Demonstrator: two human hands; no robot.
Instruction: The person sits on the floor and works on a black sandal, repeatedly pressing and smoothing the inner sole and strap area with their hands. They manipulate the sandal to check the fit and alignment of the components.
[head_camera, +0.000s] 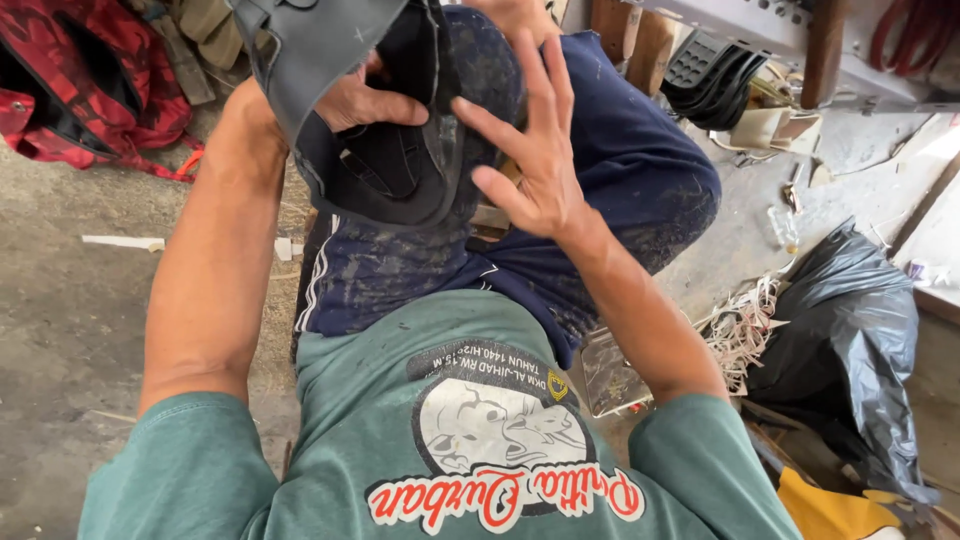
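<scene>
I sit with my knees up, in dark blue shorts and a green shirt. My left hand (360, 100) grips a dark shoe part (385, 170), a black upper with a grey piece (320, 45) over it, thumb pressed across its inside. My right hand (530, 150) is beside it with fingers spread, fingertips touching the edge of the shoe part over my knee. The far end of the shoe part is cut off by the top of the frame.
A red bag (80, 90) lies at the top left on the concrete floor. A black plastic sack (850, 340) and a tangle of pale strips (745, 325) lie at the right. Black soles (715, 85) are stacked at the top right near a wooden bench.
</scene>
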